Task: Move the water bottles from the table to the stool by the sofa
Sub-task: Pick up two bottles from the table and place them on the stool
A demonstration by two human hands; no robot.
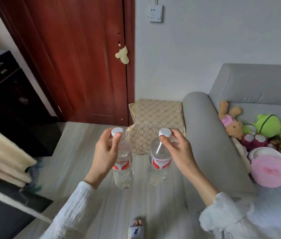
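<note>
Foot point(136, 227): in a pale slipper, at the bottom edge on the pale plank floor point(77, 163).
Sleeves: white and loose, one on each forearm, reaching in from below.
Left hand point(104, 152): fingers pinch the white cap of the left bottle point(123, 168) from above, so the bottle hangs upright over the floor.
Right hand point(177, 150): thumb and fingers clamp the white cap of the right bottle point(159, 167), which hangs tilted a little, base toward the middle.
Bottles: clear plastic, red and white labels, side by side and apart, both in the air and touching no surface.
Stool point(155, 121): beyond the bottles, draped in a beige patterned cloth, standing in the corner just beside the sofa arm.
Sofa point(205, 135): grey, on the right, with plush toys point(250, 131) and a pink round thing point(269, 169) on its seat.
Door point(77, 57): dark red wood, behind the stool on the left.
Wall: pale, with a socket point(155, 13) high up.
</note>
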